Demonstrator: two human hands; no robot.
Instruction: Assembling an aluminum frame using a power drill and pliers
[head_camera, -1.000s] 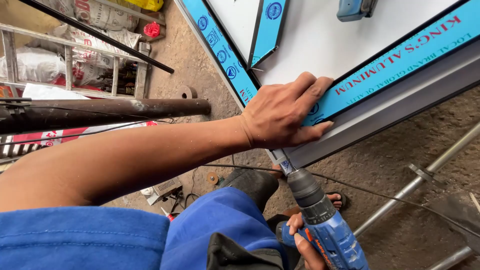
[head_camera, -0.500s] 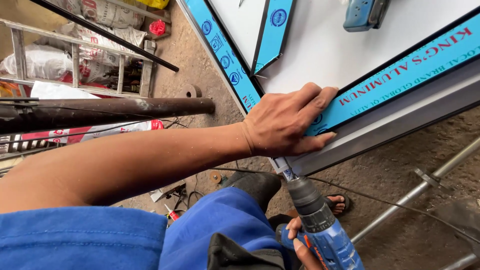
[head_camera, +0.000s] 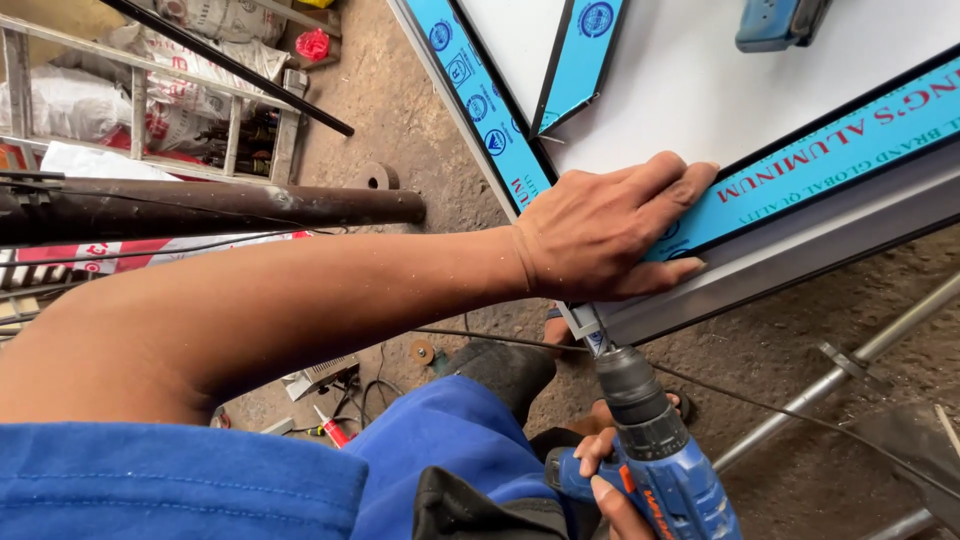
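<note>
Left hand (head_camera: 610, 235) spread flat, pressing blue-taped aluminium frame (head_camera: 800, 190) at corner; right hand (head_camera: 605, 490) wrapped around blue cordless drill (head_camera: 660, 450), chuck at frame corner.

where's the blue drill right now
In the head view the blue drill is bottom centre-right, gripped by the right hand, its chuck pointing up at the frame corner just under the left hand.

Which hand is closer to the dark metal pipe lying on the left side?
Left. The left hand presses on the frame corner, a short way right of the pipe. The right hand holds the blue drill, lower and farther away.
</note>
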